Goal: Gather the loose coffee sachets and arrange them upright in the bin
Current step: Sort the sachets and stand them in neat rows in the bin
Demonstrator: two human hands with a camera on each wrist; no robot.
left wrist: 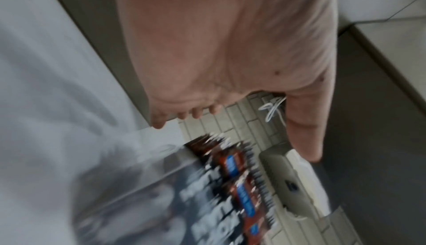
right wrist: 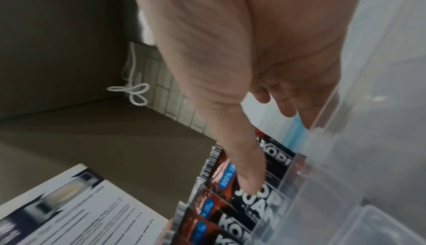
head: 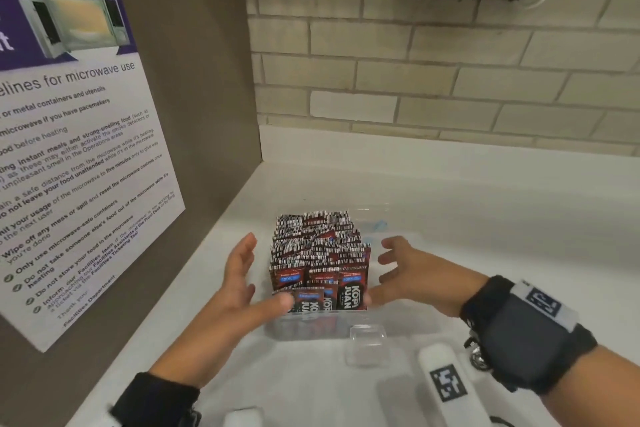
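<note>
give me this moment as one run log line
left hand: open, beside bin | right hand: open, other side | sachets: upright in bin | stage: both hands flank bin

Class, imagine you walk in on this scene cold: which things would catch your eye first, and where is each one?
First, the packed rows of red-and-black coffee sachets standing upright in the clear bin at the counter's centre. Next, the left hand and right hand, open on either side of it. Then the microwave-use poster on the left wall.

Red-black coffee sachets (head: 318,260), packed upright, clear bin (head: 311,324)
</note>
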